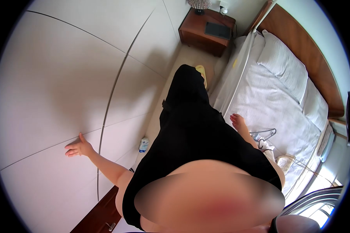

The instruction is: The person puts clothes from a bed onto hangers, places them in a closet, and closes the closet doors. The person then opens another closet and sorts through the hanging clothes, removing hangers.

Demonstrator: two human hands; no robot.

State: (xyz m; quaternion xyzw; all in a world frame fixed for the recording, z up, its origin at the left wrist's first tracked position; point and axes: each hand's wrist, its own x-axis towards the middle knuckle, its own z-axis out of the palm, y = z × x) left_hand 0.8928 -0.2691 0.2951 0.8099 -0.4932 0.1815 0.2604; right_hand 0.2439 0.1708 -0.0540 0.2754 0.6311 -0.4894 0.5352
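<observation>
My left hand (79,148) is stretched out to the left with its fingers spread and nothing in it. It is at a pale wardrobe panel (66,89), near a thin horizontal seam; whether the fingertips press on the panel I cannot tell. My right hand (237,121) hangs beside my black dress (186,112), fingers loosely apart and holding nothing. Behind it is the bed (256,93) with a white striped cover. A grey clothes hanger (269,134) lies on the bed edge close to my right forearm, among some light cloth.
A brown nightstand (190,29) carries a dark flat tablet-like object (217,30) and a pleated lamp (199,4). White pillows (284,64) rest at the headboard (303,35). A white and blue package (144,145) is on the floor by the wardrobe. A yellow slipper (201,73) shows beyond the dress.
</observation>
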